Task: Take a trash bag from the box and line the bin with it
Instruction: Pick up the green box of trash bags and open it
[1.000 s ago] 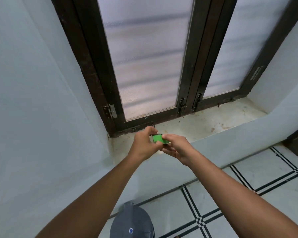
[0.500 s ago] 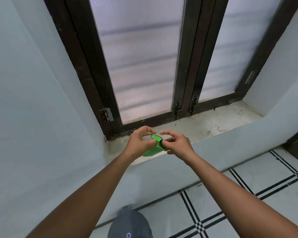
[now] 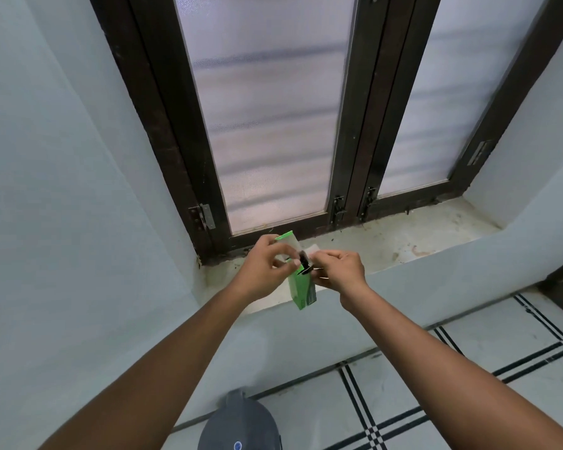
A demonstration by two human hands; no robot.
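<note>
A small green box (image 3: 302, 290) is held upright over the window sill, its top flap (image 3: 286, 237) standing open. My left hand (image 3: 263, 271) grips the box near its top. My right hand (image 3: 338, 270) pinches a dark black trash bag (image 3: 305, 262) that sticks out of the box's open mouth. The grey bin (image 3: 239, 423), with its lid on, stands on the floor below my arms, by the wall.
The pale, stained window sill (image 3: 400, 241) runs under a dark-framed frosted window (image 3: 267, 125). A white wall (image 3: 62, 222) closes in on the left. White floor tiles (image 3: 436, 378) with black stripes lie to the right.
The box has been turned upright and its top flap opened. My right hand has taken hold of the black bag at the opening.
</note>
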